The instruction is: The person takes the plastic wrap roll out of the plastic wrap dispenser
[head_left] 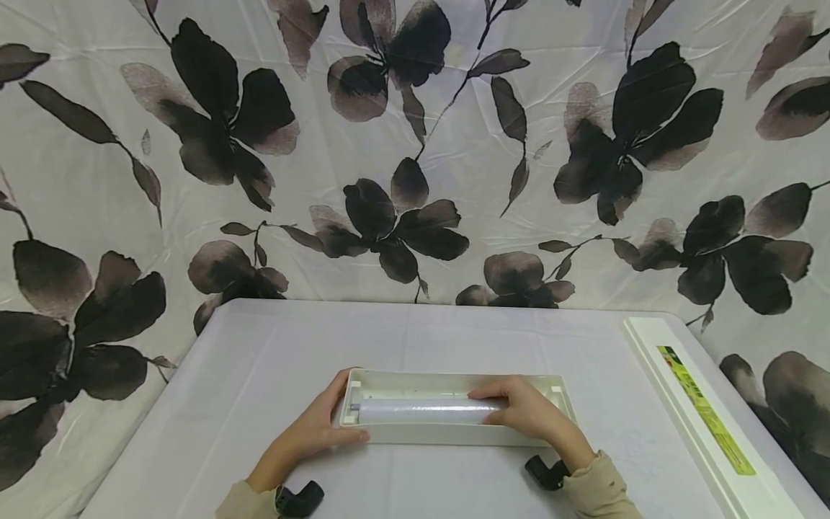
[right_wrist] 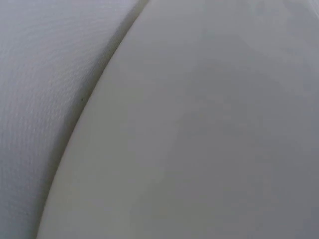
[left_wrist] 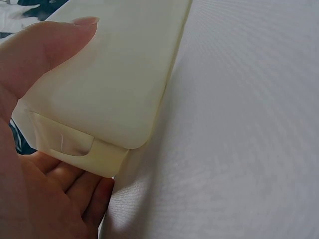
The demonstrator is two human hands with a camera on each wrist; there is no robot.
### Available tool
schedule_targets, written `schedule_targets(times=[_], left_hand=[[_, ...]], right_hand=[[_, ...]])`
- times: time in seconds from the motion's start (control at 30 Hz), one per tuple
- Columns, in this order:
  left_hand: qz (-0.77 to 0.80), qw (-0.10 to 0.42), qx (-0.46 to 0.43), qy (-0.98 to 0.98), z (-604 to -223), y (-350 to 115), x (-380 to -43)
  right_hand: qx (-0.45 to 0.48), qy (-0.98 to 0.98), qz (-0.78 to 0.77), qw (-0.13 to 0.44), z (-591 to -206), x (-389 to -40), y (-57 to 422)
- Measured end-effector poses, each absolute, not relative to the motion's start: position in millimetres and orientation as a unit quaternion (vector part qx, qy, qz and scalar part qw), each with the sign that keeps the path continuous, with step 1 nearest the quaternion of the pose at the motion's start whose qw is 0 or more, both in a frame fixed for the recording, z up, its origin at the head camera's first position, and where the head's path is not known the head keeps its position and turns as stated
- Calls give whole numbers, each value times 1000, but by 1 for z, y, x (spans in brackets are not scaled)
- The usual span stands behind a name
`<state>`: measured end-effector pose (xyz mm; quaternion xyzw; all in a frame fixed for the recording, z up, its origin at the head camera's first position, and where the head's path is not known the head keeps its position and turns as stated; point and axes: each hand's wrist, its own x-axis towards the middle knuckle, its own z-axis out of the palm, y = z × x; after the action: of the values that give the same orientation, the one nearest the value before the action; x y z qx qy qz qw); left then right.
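A long white plastic box (head_left: 454, 435) without a cover lies crosswise on the table, and a roll of clear plastic wrap (head_left: 415, 411) is inside it. My left hand (head_left: 316, 424) grips the box's left end, thumb along the near wall and fingers round the end. In the left wrist view, the thumb presses the smooth box wall (left_wrist: 109, 94) and the fingers curl beneath the end. Toward the roll's right end, my right hand (head_left: 527, 411) holds the roll between thumb and fingers. The right wrist view has only the pale box side (right_wrist: 174, 149) close up; the hand is outside it.
A long white lid (head_left: 651, 333) with a yellow-green label (head_left: 707, 414) lies along the table's right side. White cloth covers the table (head_left: 415, 339). Behind it hangs a floral curtain (head_left: 305, 166). Black wrist devices (head_left: 303, 499) sit at both cuffs.
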<state>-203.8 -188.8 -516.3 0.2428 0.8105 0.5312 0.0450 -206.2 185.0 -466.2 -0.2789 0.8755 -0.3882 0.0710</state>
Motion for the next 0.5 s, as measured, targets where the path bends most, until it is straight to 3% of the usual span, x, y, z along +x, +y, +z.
schedule_targets(times=[0.5], left_hand=[[534,40,255,805,-520,-192,-204]], right_hand=[[-296,870,-391,51,-467,-203,184]])
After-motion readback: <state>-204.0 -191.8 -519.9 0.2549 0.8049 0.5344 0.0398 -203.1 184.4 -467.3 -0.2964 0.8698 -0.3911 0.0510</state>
